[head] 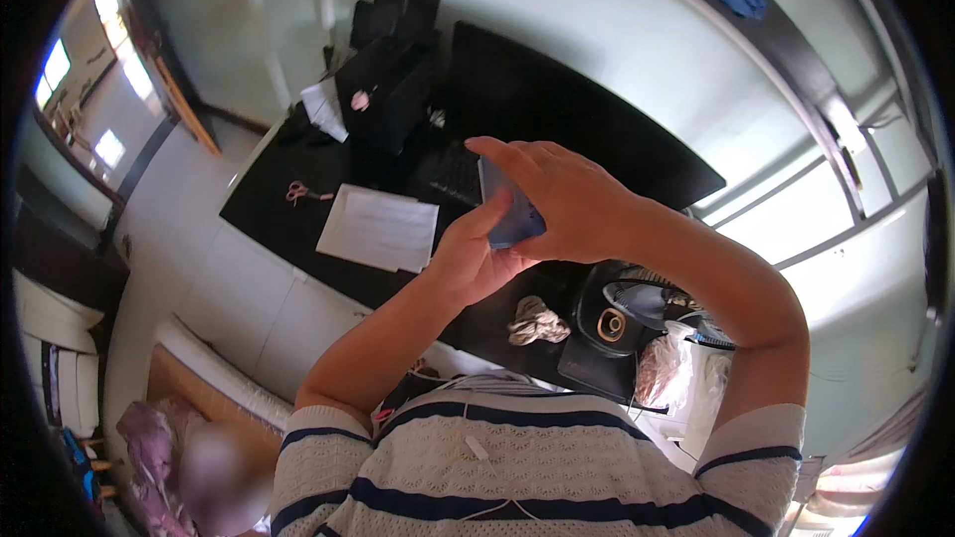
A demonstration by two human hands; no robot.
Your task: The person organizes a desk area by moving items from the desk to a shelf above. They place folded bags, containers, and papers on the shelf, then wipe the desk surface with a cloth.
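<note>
In front of my chest, above a black desk, both hands are around a flat blue object [515, 222] that may be a phone. My left hand [477, 250] holds it from below, the thumb lying across its face. Arched over the top, my right hand [571, 198] grips its far end and right side. Fingers cover much of the object, so its exact kind cannot be told. Behind the hands, a black keyboard [455, 173] partly shows on the desk, before a wide black monitor [552, 101].
Left on the black desk [276, 194] lie white paper sheets [377, 227] and pink-handled scissors [297, 192]. A crumpled cloth [537, 321], a black device [612, 321] and plastic bags [664, 369] sit to the right. A wooden bench or bed [179, 380] stands lower left.
</note>
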